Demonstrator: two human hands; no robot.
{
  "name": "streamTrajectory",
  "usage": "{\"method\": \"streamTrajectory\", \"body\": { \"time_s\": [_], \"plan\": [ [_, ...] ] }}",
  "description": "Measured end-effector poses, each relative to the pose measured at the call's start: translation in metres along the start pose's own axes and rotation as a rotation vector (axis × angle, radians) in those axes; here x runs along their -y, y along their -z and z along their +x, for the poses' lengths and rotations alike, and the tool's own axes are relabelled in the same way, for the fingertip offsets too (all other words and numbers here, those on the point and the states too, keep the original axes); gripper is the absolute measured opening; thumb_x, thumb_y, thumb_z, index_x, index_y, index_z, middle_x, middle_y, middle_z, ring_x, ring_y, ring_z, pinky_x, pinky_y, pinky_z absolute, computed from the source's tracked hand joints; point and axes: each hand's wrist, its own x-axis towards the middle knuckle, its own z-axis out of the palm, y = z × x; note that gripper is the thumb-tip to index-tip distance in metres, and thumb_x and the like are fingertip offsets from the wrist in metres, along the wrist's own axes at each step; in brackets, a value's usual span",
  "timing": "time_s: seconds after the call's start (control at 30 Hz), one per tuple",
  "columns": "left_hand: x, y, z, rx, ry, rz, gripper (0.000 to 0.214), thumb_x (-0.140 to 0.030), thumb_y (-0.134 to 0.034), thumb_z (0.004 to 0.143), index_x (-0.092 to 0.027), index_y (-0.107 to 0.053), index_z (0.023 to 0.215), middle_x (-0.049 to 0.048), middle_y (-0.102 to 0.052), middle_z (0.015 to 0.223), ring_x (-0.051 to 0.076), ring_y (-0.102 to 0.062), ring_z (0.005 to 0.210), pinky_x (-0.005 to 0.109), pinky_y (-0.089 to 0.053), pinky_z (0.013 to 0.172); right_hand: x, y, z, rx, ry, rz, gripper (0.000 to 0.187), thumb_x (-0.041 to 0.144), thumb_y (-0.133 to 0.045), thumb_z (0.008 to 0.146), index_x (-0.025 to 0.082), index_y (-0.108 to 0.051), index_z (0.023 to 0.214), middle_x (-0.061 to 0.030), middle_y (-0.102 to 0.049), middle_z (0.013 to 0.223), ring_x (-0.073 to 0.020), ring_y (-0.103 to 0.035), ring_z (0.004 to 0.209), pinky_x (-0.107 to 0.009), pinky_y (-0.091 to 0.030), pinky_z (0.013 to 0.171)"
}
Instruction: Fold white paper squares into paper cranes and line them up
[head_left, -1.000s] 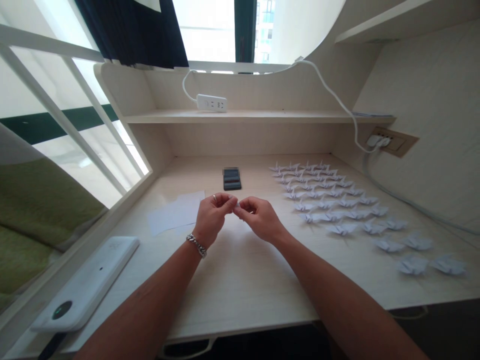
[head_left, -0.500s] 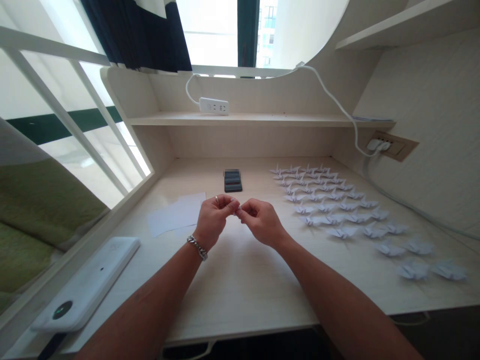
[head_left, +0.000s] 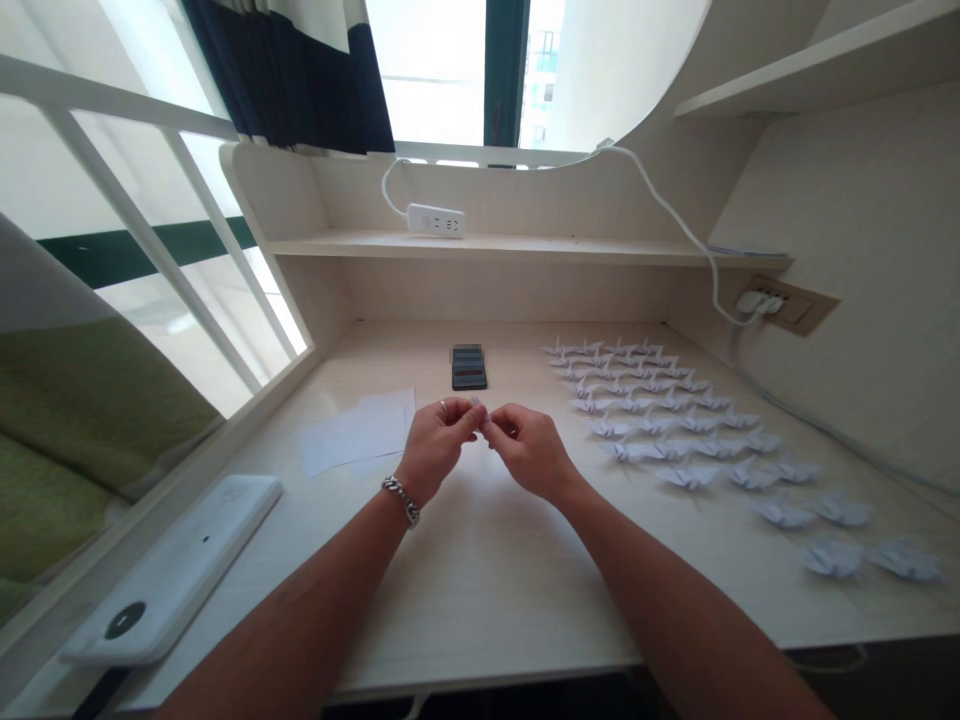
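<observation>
Both hands meet over the middle of the desk. My left hand (head_left: 439, 445), with a ring and a chain bracelet, pinches a small piece of folded white paper (head_left: 478, 404) between thumb and forefinger. My right hand (head_left: 531, 448) is closed on the same paper from the other side. Most of the paper is hidden by the fingers, so its shape is unclear. Just beyond the hands lies a dark phone (head_left: 469, 368). Left of my left hand are flat white paper sheets (head_left: 356, 432). Several rows of white paper cranes (head_left: 652, 400) stand to the right.
A long white device (head_left: 180, 565) with a round dark dial lies at the desk's left edge. On the shelf (head_left: 525, 246) at the back sits a white power strip (head_left: 436, 220). Its cable runs to a wall socket (head_left: 795, 305) on the right. White rails (head_left: 112, 180) border the left side.
The whole view has shifted slightly, with the scene a little lower and further right. Both hands keep their pinch, and a bit more white paper shows between the fingers.
</observation>
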Motion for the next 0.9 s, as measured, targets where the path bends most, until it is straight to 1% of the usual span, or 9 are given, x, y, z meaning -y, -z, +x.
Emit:
{"method": "streamTrajectory", "body": {
  "time_s": [0.07,0.13,0.27,0.4,0.5,0.6,0.67,0.73,0.9],
  "plan": [
    [0.000,-0.001,0.000,0.039,0.030,-0.051,0.027,-0.038,-0.080,0.069,-0.014,-0.067,0.069,0.0004,-0.063,0.066,0.011,-0.058,0.063,0.025,-0.048,0.065,0.001,0.001,0.000,-0.004,-0.003,0.004,0.024,0.035,-0.061,0.086,0.018,-0.066,0.069,-0.0020,-0.068,0.065,-0.0144,-0.058,0.058,-0.027,-0.043,0.059],
    [0.000,0.000,-0.001,0.065,0.038,-0.093,0.029,-0.038,-0.082,0.067,-0.014,-0.065,0.066,-0.0006,-0.062,0.064,0.011,-0.057,0.062,0.025,-0.049,0.066,0.000,0.000,0.000,0.020,-0.003,0.046,0.022,0.035,-0.062,0.085,0.018,-0.067,0.072,-0.0029,-0.069,0.068,-0.0154,-0.060,0.062,-0.027,-0.046,0.061],
    [-0.003,0.004,0.000,0.075,0.069,-0.193,0.033,-0.040,-0.082,0.068,-0.014,-0.062,0.063,-0.0017,-0.059,0.062,0.010,-0.056,0.062,0.024,-0.050,0.066,-0.005,-0.001,0.000,0.033,-0.015,0.206,0.022,0.039,-0.066,0.083,0.018,-0.069,0.080,-0.0042,-0.070,0.074,-0.0174,-0.064,0.069,-0.028,-0.050,0.063],
    [-0.004,0.006,0.002,0.079,0.141,-0.326,0.029,-0.037,-0.084,0.067,-0.014,-0.068,0.069,0.0011,-0.064,0.070,0.010,-0.059,0.067,0.022,-0.050,0.066,-0.010,-0.001,0.003,0.002,-0.056,0.367,0.023,0.040,-0.067,0.083,0.017,-0.069,0.081,-0.0029,-0.068,0.069,-0.0163,-0.063,0.064,-0.028,-0.051,0.059],
    [-0.003,0.006,0.002,0.114,0.153,-0.396,0.029,-0.036,-0.085,0.066,-0.012,-0.072,0.077,0.0033,-0.066,0.073,0.010,-0.060,0.068,0.022,-0.051,0.066,-0.011,-0.002,0.005,0.002,-0.086,0.464,0.021,0.038,-0.071,0.078,0.017,-0.069,0.082,-0.0019,-0.067,0.068,-0.0151,-0.062,0.062,-0.027,-0.051,0.056],
    [-0.002,0.006,0.002,0.144,0.157,-0.413,0.030,-0.036,-0.084,0.068,-0.011,-0.073,0.081,0.0041,-0.067,0.074,0.011,-0.061,0.069,0.021,-0.051,0.066,-0.010,-0.002,0.007,0.004,-0.105,0.521,0.022,0.037,-0.076,0.074,0.017,-0.069,0.081,-0.0013,-0.067,0.067,-0.0145,-0.062,0.060,-0.026,-0.051,0.055],
    [-0.001,0.005,0.001,0.156,0.167,-0.417,0.030,-0.036,-0.084,0.069,-0.011,-0.073,0.082,0.0050,-0.068,0.075,0.011,-0.062,0.070,0.021,-0.052,0.067,-0.010,-0.003,0.007,0.004,-0.115,0.543,0.023,0.037,-0.077,0.072,0.017,-0.069,0.081,-0.0011,-0.067,0.066,-0.0145,-0.062,0.060,-0.026,-0.051,0.054],
    [-0.001,0.004,0.001,0.143,0.176,-0.429,0.030,-0.034,-0.085,0.067,-0.011,-0.074,0.084,0.0051,-0.069,0.076,0.011,-0.062,0.070,0.021,-0.052,0.066,-0.009,-0.003,0.006,-0.016,-0.107,0.538,0.022,0.035,-0.078,0.072,0.017,-0.070,0.082,-0.0014,-0.068,0.068,-0.0148,-0.062,0.061,-0.026,-0.050,0.054],
    [-0.001,0.002,0.001,0.038,0.177,-0.413,0.036,-0.028,-0.090,0.059,-0.012,-0.073,0.086,0.0036,-0.070,0.074,0.010,-0.063,0.067,0.021,-0.050,0.064,-0.004,-0.002,0.003,-0.152,-0.012,0.353,0.014,0.027,-0.076,0.073,0.018,-0.070,0.082,-0.0032,-0.070,0.079,-0.0162,-0.065,0.070,-0.026,-0.052,0.060]
  ]
}}
